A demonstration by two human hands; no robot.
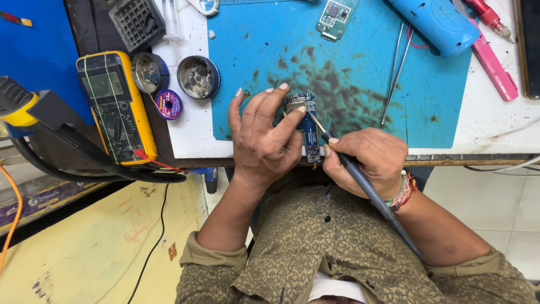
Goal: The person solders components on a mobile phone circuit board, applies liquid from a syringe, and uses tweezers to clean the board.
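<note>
Right now, L hand [263,138] is spread over the blue circuit board [308,126], fingers curled down, index and thumb pinching its upper end, near a silver metal part, to pin it flat. R hand [365,160] is closed pen-style round the soldering iron [360,180]; tip touches the board just below the L fingertips, grey handle running back toward the body.

Board lies on the near edge of the blue work mat [360,67], lower end overhanging the table edge [467,160].

Handling, my judgement: board looks thin, stiff, v. light, so it would skate on the mat unless held down. Fragile on the component face; best gripped by the bare long edges or pressed at an end, away from the hot tip. Iron: handle only.

Relative to the mat:
- on it, right part: tweezers [395,73]
- top edge: small green board [336,17], blue cylindrical tool [436,22]
- off right: pink pen-shaped tool [495,65]
- off left: two open round tins [198,77], purple solder spool [169,104], then yellow multimeter [117,104] w/ red lead
- far left: yellow-grey tool on a black cable [34,112].

Wrist of R hand wears coloured thread bands [404,191].
</note>
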